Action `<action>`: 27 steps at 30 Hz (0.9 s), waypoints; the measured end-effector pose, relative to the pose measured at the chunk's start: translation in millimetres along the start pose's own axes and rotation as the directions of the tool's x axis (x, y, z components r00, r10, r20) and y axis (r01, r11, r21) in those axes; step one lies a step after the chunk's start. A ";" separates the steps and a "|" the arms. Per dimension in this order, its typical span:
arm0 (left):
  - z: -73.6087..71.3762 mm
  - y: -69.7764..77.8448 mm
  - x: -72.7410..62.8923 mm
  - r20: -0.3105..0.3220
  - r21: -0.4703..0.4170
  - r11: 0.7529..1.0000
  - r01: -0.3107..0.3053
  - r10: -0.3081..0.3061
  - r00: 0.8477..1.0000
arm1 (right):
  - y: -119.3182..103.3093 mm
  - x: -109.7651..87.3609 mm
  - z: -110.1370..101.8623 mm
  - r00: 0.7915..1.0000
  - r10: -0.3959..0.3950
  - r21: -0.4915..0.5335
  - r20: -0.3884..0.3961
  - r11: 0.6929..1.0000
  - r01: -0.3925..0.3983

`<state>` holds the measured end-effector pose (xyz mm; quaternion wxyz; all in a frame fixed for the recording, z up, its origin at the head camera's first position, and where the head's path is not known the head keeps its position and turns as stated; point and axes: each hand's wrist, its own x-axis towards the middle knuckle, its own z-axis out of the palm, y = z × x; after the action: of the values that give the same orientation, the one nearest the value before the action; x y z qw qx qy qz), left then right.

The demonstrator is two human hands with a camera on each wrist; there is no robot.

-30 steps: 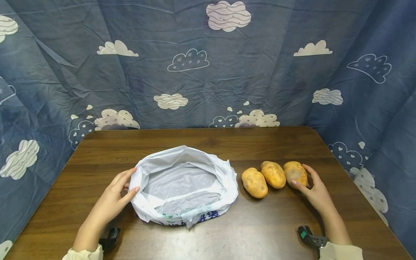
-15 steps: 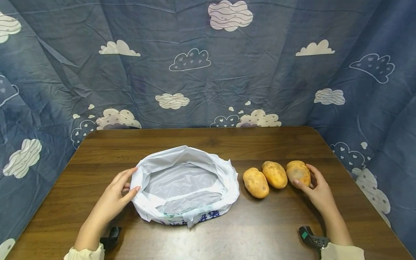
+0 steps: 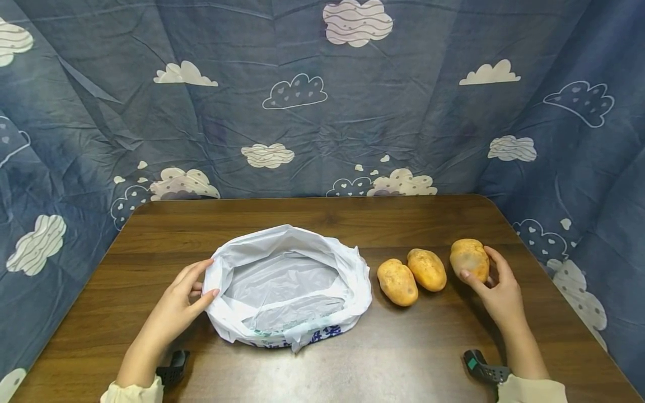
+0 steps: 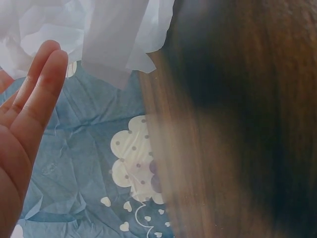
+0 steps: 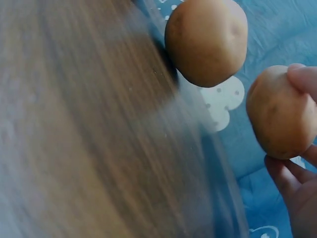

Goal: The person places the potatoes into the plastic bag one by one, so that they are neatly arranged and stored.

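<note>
A white plastic bag with dark blue print on its front sits on the table, its mouth spread wide. At its left rim is my left hand, with thumb and fingers apart against the plastic. The left wrist view shows straight fingers beside the bag. To the right, my right hand grips a yellow-brown potato between thumb and fingers. In the right wrist view the held potato is raised near a second one. Two potatoes, one nearer and one farther, lie close together beside the bag.
The brown wooden table reaches back to a blue cloud-print curtain, which also hangs along both sides. A dark wrist strap is on each arm, the left one and the right one.
My right hand has moved the gripped potato to the right and up, away from the other two potatoes. The left hand and the bag have hardly changed.
</note>
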<state>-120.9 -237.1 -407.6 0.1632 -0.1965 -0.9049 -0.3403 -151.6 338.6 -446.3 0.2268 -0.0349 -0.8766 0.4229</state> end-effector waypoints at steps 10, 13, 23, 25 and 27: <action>-0.3 -0.6 -0.3 0.008 -0.027 0.999 0.033 -0.033 0.999 | -19.9 3.6 1.0 0.992 -0.122 0.019 -0.016 0.992 0.122; -0.1 -0.9 -0.2 0.010 -0.044 0.998 0.038 -0.038 0.999 | -26.9 3.7 1.5 0.987 -0.160 0.017 -0.014 0.987 0.160; 0.1 -0.8 -0.1 0.017 -0.052 0.997 0.050 -0.049 0.999 | -57.8 1.5 6.5 0.964 -0.265 0.055 -0.015 0.962 0.266; -0.1 -0.4 -0.1 0.018 -0.050 0.997 0.051 -0.050 0.999 | -64.8 1.0 7.3 0.958 -0.286 0.068 -0.015 0.956 0.287; -0.2 0.0 0.0 0.017 -0.048 0.998 0.052 -0.051 0.999 | -72.8 0.1 8.3 0.950 -0.311 0.077 -0.015 0.947 0.311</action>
<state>-120.9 -237.2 -407.4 0.1423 -0.1798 -0.9025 -0.3645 -145.7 286.1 -395.6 0.2929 0.1123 -0.8535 0.4160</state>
